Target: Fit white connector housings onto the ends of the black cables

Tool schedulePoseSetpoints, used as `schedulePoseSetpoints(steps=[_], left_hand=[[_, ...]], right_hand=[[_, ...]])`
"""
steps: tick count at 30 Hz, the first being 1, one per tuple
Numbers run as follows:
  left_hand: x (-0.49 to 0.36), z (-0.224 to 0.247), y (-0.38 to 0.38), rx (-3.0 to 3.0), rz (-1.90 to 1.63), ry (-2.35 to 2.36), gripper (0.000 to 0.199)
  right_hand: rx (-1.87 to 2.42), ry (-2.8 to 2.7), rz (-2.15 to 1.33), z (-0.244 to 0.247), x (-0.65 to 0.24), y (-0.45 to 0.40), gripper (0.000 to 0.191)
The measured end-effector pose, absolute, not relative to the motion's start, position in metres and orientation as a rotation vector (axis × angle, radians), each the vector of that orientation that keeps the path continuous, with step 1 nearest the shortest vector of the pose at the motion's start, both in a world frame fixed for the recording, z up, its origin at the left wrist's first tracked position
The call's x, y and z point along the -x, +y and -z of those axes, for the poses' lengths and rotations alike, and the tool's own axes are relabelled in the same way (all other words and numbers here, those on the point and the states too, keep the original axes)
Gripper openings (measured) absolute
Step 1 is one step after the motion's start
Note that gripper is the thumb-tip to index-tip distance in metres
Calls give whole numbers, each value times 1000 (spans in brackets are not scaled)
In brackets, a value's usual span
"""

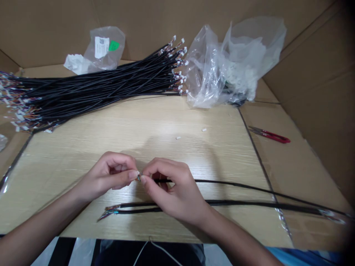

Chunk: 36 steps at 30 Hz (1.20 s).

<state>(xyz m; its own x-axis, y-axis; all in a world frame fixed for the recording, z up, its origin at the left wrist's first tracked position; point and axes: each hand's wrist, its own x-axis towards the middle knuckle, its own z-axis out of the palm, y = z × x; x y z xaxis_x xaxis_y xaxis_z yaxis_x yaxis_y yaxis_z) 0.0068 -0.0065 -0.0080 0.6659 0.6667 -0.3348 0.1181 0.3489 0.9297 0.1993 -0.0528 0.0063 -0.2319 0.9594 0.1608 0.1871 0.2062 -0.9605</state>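
My left hand pinches a tiny white connector, mostly hidden by the fingertips. Close against it, my right hand has thumb and forefinger closed on the thin coloured wires at the end of a black cable. That cable runs from under my right hand to the far right. Whether the wires sit inside the connector I cannot tell. Below my hands lie more black cables, their loose coloured wire ends pointing left. Two small white connectors rest on the table beyond my hands.
A big bundle of black cables with white connectors spreads across the back left. Behind it is a labelled plastic bag. Clear bags with white pieces stand at the back right. Red thread snips lie on cardboard at the right.
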Motion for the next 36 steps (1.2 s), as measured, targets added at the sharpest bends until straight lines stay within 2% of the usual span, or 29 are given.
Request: schedulePoseSetpoints(steps=[12,29,36], left_hand=[[-6,7,-7,-1270,-415,811,42],[-4,12,-5,-1145,-534,774,30],[-7,9,-4,-1082,-517,741,31]], right_hand=[[1111,-1633,-1098,-3,-199,-51,12],[1166,-1422,-1263,-5,-201,-46,15],[1149,-1598,-1094,-5,-204,-47,15]])
